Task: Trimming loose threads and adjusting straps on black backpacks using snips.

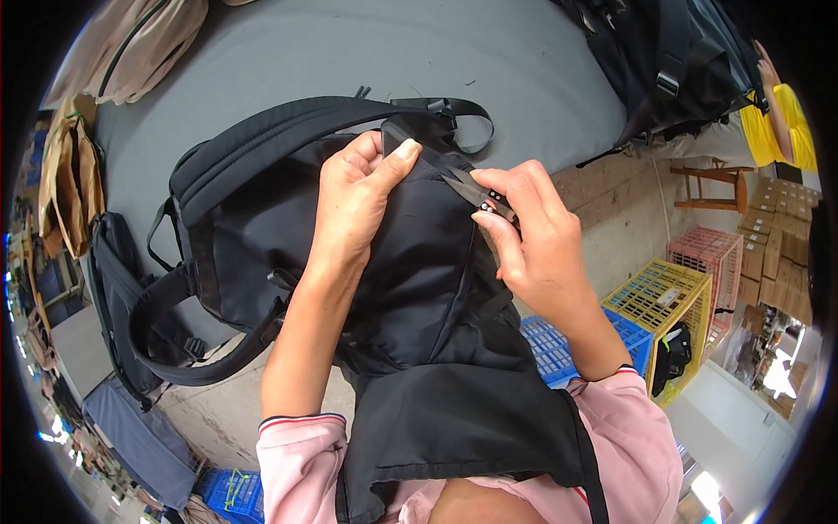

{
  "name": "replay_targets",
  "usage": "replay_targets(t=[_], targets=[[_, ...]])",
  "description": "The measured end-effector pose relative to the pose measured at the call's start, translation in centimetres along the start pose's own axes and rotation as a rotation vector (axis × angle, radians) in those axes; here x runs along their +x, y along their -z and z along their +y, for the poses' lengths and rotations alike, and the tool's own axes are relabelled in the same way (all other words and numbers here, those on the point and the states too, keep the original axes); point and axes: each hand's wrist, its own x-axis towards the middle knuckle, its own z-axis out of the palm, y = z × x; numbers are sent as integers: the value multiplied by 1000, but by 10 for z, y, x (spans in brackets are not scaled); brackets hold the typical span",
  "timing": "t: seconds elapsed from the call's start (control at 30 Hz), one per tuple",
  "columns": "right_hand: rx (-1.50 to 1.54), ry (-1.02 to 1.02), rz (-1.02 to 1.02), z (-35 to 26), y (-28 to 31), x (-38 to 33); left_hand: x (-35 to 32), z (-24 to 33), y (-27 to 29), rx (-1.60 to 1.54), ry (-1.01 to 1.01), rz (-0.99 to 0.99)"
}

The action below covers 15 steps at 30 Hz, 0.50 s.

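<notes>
Black apron (pixel 471 419) cloth lies nearest, just below a black backpack (pixel 415 262) over the grey table's (pixel 489 52) near edge. The left hand (pixel 362 183) pinches the backpack's upper edge; the right hand (pixel 537 231) grips snips (pixel 494 204), tips just beside it. Trimming seems in hand; the next cut calls for taut fabric. Rightward stand 3 crates: blue (pixel 587 342), yellow (pixel 656 290) with 1 black item (pixel 672 356), pink (pixel 711 253).

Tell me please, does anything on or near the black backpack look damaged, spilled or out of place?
Nothing looks spilled or plainly damaged. Only a small dark scrap, perhaps thread, lies on the grey table beyond the black backpack; it looks stray because it seems attached to nothing.
</notes>
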Motion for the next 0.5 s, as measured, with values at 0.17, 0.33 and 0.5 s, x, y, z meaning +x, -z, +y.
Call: replay_targets(t=[0.17, 0.33, 0.5], targets=[[-104, 22, -91, -4, 11, 4, 1, -3, 3, 9, -16, -2], [-178, 10, -109, -10, 13, 7, 2, -8, 5, 12, -20, -31], [-138, -11, -67, -10, 3, 7, 2, -5, 2, 27, -42, 2]])
